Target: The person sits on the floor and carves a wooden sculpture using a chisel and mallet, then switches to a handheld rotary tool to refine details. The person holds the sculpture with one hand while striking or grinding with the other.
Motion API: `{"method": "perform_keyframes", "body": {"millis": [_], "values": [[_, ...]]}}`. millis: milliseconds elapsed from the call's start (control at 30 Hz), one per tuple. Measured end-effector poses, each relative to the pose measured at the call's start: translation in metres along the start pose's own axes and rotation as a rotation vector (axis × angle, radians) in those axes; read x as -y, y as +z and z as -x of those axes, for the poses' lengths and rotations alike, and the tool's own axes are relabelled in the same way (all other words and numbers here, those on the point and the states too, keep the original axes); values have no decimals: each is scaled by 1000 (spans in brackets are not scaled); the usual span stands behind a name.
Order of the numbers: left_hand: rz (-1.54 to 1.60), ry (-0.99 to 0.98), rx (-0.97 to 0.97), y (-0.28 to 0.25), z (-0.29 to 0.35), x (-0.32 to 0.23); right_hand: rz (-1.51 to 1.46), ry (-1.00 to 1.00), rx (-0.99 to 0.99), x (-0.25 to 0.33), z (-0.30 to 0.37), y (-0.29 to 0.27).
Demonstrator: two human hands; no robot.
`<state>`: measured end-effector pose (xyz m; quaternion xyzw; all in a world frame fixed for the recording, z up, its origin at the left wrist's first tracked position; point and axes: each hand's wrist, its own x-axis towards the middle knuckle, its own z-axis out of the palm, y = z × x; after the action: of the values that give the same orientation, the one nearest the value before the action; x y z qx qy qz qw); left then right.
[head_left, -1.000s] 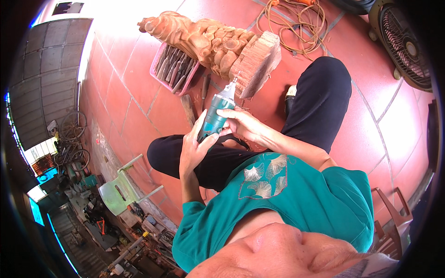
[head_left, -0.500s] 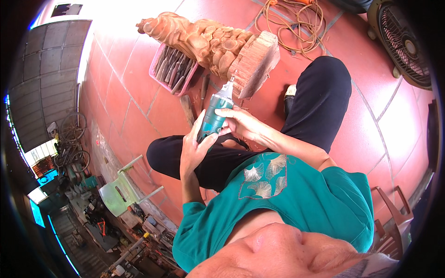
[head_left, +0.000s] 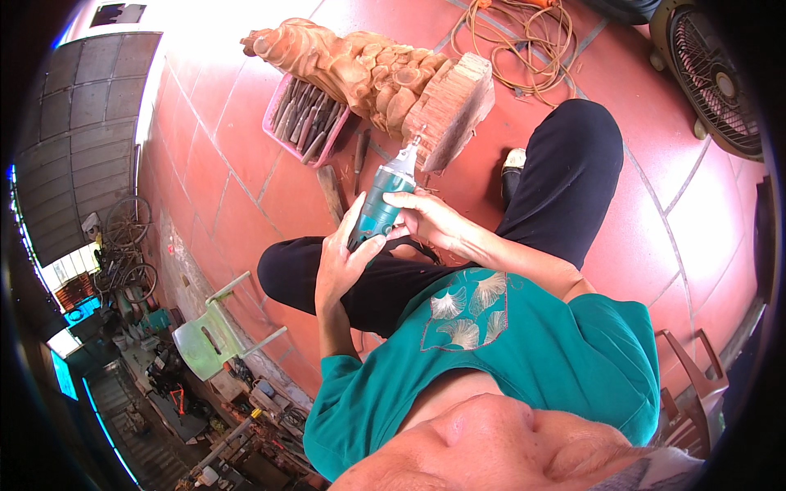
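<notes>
A teal rotary grinder with a thin bit sits in both my hands. My left hand wraps its rear body and my right hand grips it just behind the silver nose. The bit points up at the flat base end of a pale wooden carving lying on the red tiled floor. The tip is almost at the wood. I sit cross-legged in black trousers and a teal shirt.
A pink tray of chisels lies left of the carving, with loose chisels and a wooden mallet beside it. An orange cable coil and a floor fan are at the top right. A green chair stands lower left.
The grinder and both hands have stayed almost in place; the view has shifted slightly and the carving's base end sits a touch lower toward the bit.
</notes>
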<state>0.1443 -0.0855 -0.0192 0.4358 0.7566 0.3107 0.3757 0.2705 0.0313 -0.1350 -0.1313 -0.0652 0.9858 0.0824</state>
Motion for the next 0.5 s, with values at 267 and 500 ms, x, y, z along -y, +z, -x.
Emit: {"method": "perform_keyframes", "body": {"millis": [267, 500], "values": [[17, -20, 28, -1, 0, -1, 26, -16, 10, -5, 1, -5], [1, -40, 55, -3, 1, -5, 29, -25, -5, -5, 8, -1]]}}
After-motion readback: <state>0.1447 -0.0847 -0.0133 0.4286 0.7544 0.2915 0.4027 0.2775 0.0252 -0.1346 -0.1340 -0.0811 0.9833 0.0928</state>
